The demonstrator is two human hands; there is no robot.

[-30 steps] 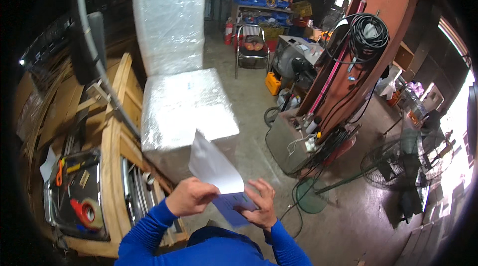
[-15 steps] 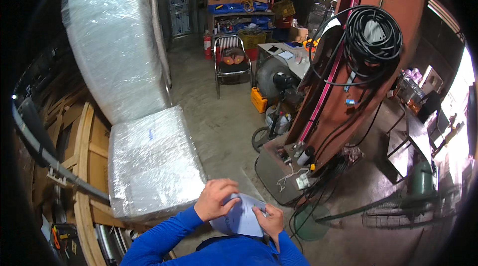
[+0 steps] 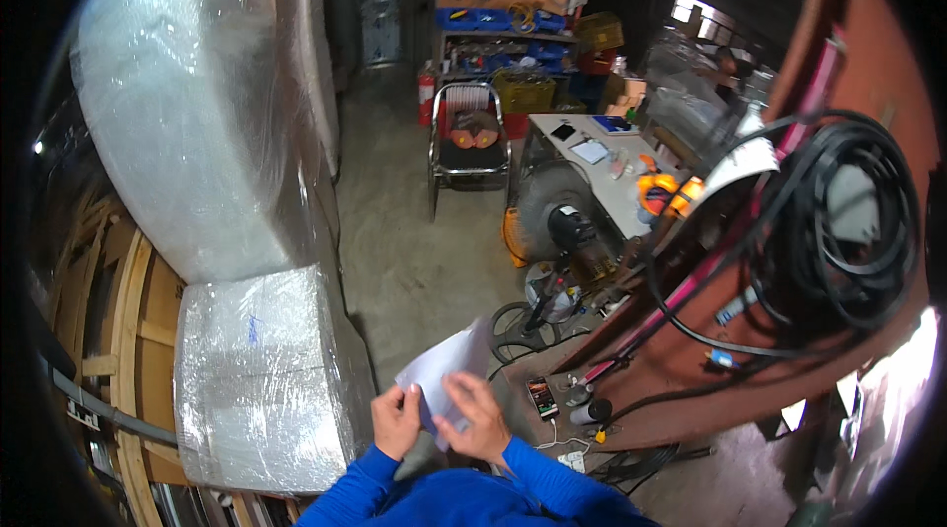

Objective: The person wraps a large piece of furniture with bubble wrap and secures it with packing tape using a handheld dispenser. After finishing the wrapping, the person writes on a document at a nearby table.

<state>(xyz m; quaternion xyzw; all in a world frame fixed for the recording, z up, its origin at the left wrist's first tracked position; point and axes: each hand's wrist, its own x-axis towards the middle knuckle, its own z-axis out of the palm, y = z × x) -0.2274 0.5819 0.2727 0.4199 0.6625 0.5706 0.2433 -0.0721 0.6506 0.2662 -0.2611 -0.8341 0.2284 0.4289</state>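
A white sheet of paper [image 3: 456, 354] is held in front of my body, tilted and bent along its right side. My left hand [image 3: 396, 422] pinches its lower left edge between thumb and fingers. Across the lower right part of the sheet lies my right hand [image 3: 477, 420], its fingers curled over the paper and its thumb against it. Both blue sleeves come in from the lower edge.
Film-wrapped packages [image 3: 261, 379] stand at the left beside a wooden crate frame [image 3: 126, 359]. At the right, a red steel column [image 3: 779, 330] carries a coiled black cable [image 3: 858, 221]. A phone [image 3: 542, 398] lies at its base. Ahead are a fan [image 3: 557, 206], a chair [image 3: 472, 157] and a table [image 3: 552, 122].
The view has swung right and I am nearer the column. The sheet has turned and now rises above my hands. My left hand has moved down to its lower edge.
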